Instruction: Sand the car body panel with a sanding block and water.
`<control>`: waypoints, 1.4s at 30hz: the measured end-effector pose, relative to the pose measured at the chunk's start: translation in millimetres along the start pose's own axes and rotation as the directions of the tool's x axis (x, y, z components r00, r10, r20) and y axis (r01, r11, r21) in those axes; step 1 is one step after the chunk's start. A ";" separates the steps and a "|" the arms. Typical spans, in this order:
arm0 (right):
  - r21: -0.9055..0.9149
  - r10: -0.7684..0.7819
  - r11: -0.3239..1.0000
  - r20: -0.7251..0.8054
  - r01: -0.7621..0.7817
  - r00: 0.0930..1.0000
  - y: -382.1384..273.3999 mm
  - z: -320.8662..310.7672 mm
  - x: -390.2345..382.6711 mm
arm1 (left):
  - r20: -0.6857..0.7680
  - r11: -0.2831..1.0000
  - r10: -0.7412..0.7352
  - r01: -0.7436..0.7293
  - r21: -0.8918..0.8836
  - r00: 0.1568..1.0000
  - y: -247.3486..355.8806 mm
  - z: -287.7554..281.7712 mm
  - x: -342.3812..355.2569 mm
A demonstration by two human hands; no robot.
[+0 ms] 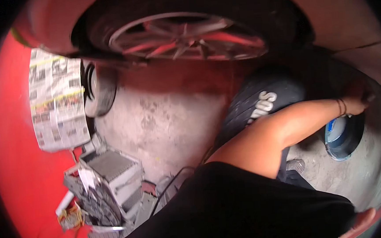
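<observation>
My left arm reaches across to the right, with a dark band round the wrist. At its end my left hand (359, 99) is in shadow and smeared, so its fingers do not show clearly. Just below that hand stands a round blue-rimmed container (340, 156) with a dark inside. A strip of skin at the lower right edge seems to be part of my right hand (364, 220); its fingers cannot be made out. Under my left arm is a dark, rounded surface with white lettering (262, 104), which looks like a trouser leg.
A vehicle's spoked wheel (189, 41) hangs over the far side. On the left are a newspaper sheet (59, 101), a pale-sided tyre (104, 92) and a grey boxy metal unit (112, 166) among scraps and cables. The floor (155, 117) is grey concrete, red at left.
</observation>
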State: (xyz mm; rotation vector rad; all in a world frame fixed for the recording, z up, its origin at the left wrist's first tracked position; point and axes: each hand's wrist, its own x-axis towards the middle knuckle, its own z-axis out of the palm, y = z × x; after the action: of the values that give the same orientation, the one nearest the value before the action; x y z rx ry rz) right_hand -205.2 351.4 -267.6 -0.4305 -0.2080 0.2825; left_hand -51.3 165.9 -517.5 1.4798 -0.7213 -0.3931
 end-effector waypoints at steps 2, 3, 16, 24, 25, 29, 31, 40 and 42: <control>-0.054 0.035 0.998 -0.142 -0.043 0.989 -5.2 -10.1 -13.4 | 0.274 0.828 -0.328 0.415 -0.377 0.904 44.1 29.8 -6.1; -0.016 0.074 0.997 -0.058 -0.075 0.996 4.7 -2.8 7.2 | 0.068 0.909 -0.291 0.298 -0.290 0.954 17.8 26.5 4.8; -0.094 0.095 0.990 -0.062 -0.101 0.994 10.6 -43.1 19.0 | 0.049 0.926 -0.017 0.035 -0.377 0.999 25.6 30.4 -28.8; -0.543 -0.120 0.840 -0.155 0.017 0.981 -63.0 -46.6 -8.7 | 0.166 0.973 -0.158 0.182 -0.139 0.973 63.7 -11.0 11.2; -0.662 -0.171 0.748 -0.246 -0.037 0.954 -76.6 -42.5 -14.4 | 0.142 0.987 -0.081 0.100 -0.128 0.986 71.4 -20.7 19.2; -0.742 -0.695 0.407 -0.630 -0.533 0.347 -117.9 -93.7 -38.7 | 0.207 0.864 -0.141 0.222 -0.452 0.968 58.2 -19.2 13.2; -0.731 -0.905 0.118 -0.358 -0.672 0.231 -143.1 -152.5 -67.8 | 0.348 0.705 -0.237 0.407 -0.580 0.907 57.6 -6.3 21.1; -0.840 -0.817 0.287 -0.466 -0.462 0.340 -198.9 -193.2 -87.9 | 0.472 0.739 -0.267 0.493 -0.459 0.840 91.8 -5.4 42.4; -0.830 -0.772 0.451 -0.547 -0.328 0.322 -202.6 -203.2 -110.7 | 0.425 0.806 -0.234 0.419 -0.418 0.874 83.1 13.3 31.6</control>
State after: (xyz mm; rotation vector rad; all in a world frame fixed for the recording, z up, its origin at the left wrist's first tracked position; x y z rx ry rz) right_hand -211.6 63.2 -374.9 -1.5617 0.8424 -0.5674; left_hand -52.2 142.1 -430.8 1.0354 -0.5726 -1.0648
